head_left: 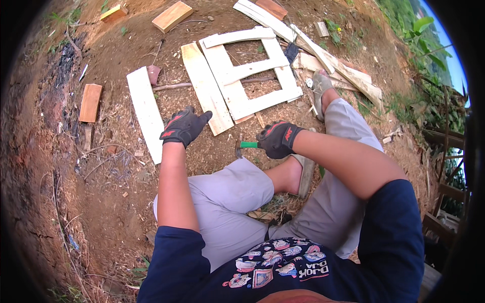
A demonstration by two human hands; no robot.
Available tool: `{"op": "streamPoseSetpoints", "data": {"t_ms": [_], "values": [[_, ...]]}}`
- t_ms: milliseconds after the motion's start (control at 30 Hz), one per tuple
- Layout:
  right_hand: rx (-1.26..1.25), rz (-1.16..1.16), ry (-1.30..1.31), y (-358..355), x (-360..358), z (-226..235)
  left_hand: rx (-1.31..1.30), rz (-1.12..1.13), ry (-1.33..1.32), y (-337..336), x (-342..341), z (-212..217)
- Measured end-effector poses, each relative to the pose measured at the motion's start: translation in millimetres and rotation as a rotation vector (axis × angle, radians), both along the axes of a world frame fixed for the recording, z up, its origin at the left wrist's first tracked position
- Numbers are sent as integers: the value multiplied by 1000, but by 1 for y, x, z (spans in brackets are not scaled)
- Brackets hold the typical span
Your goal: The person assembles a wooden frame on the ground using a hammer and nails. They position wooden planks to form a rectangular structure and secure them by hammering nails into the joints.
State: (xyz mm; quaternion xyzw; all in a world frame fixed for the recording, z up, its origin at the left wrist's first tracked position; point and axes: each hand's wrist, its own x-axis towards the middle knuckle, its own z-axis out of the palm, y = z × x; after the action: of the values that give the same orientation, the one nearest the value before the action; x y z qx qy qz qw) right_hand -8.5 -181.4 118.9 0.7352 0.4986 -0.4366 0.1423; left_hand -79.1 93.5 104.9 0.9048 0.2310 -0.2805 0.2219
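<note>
A black glove with red marks covers my left hand [185,126]. Its thumb is stretched away from the fingers and nothing shows in it. Close by lies a pale board [144,108]; whether the hand touches it I cannot tell. My right hand [277,140], gloved the same way, is wrapped round the green handle of a hammer [247,145], whose metal head points left above my knee. Beyond both hands a wooden frame [255,68] of pale slats lies on the ground, with three crosspieces. Alongside its left edge rests another board [204,86].
Brown wood blocks [91,103] lie at the left, and another block [172,16] is at the far side. Long planks [348,76] are piled to the right of the frame. A stick [172,86] runs beneath the boards. Wood chips litter the dirt ground [116,202].
</note>
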Motion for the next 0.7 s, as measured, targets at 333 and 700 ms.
{"op": "streamPoseSetpoints", "data": {"t_ms": [333, 700], "values": [[-23, -84, 14, -3, 6, 24, -19, -31, 19, -4, 5, -10], [-21, -86, -56, -12, 10, 24, -31, -31, 63, -4, 9, -13]]}}
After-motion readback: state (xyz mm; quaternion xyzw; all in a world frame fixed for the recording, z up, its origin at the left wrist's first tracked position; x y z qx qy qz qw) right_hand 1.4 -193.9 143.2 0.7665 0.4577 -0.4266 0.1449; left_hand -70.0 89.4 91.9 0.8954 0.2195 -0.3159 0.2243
